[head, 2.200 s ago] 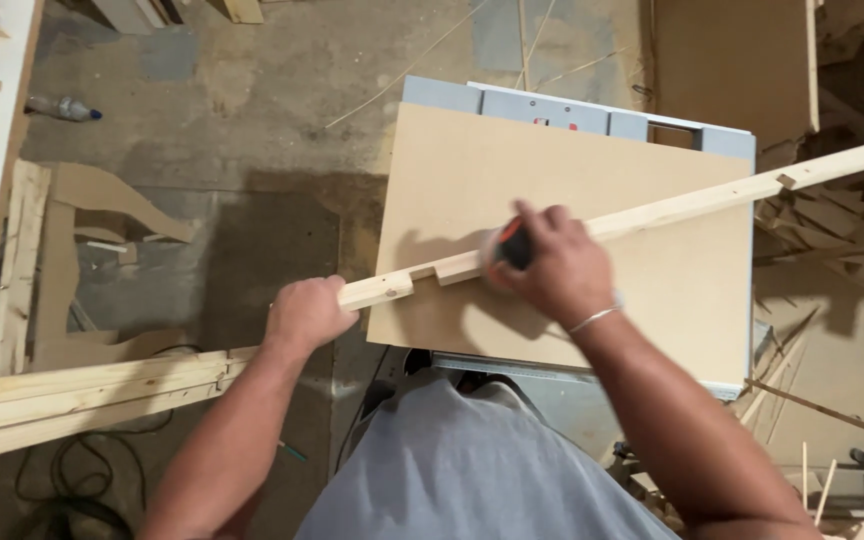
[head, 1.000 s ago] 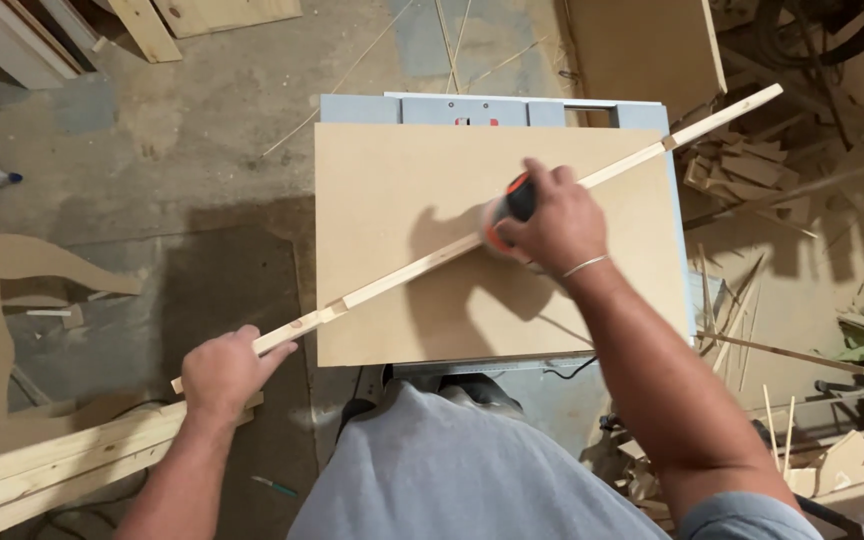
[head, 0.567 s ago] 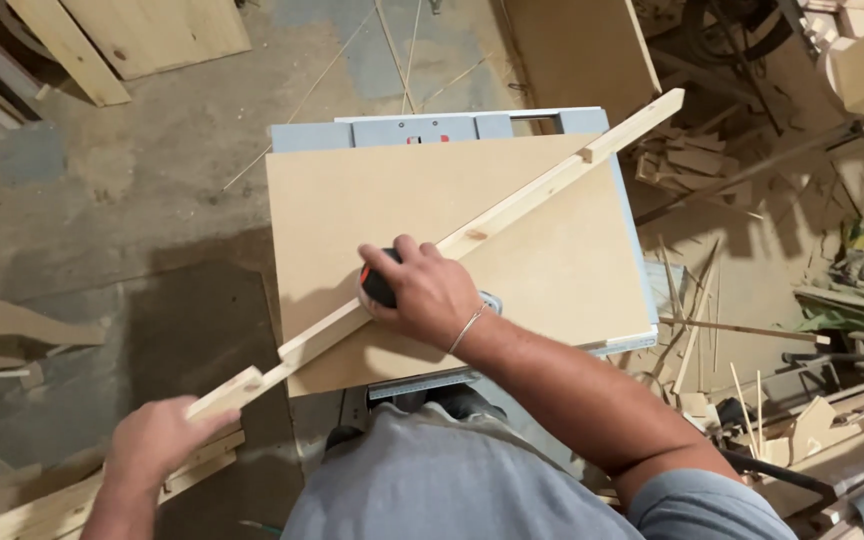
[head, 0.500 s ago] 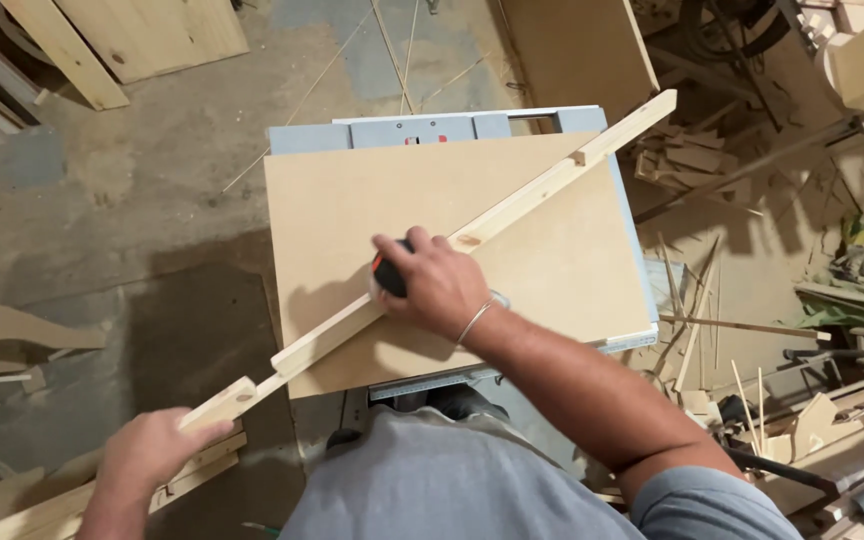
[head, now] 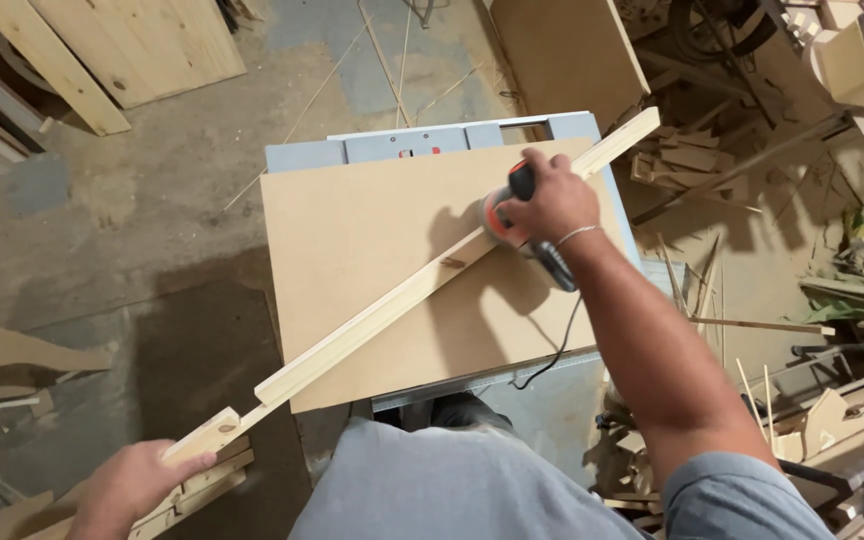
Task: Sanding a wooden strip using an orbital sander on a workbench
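Note:
A long pale wooden strip (head: 372, 320) with a notch near its near end lies diagonally across a brown fibreboard sheet (head: 352, 220). My left hand (head: 137, 480) grips the strip's near end at the lower left, off the board. My right hand (head: 552, 205) presses an orange and black power sander (head: 502, 210) onto the strip's upper part, near the board's far right corner. The sander's black cord (head: 552, 340) trails down across the board's near edge.
The fibreboard rests on a grey metal machine table (head: 422, 140). Wood offcuts and slats (head: 712, 170) litter the floor at right. Planks (head: 112, 50) lean at top left, stacked lumber (head: 192, 490) lies by my left hand, and curved cut-outs (head: 12, 350) sit far left.
My right hand slid the sander up along the strip from the board's middle toward its far right end. My left hand kept hold of the near end, which shifted slightly lower left.

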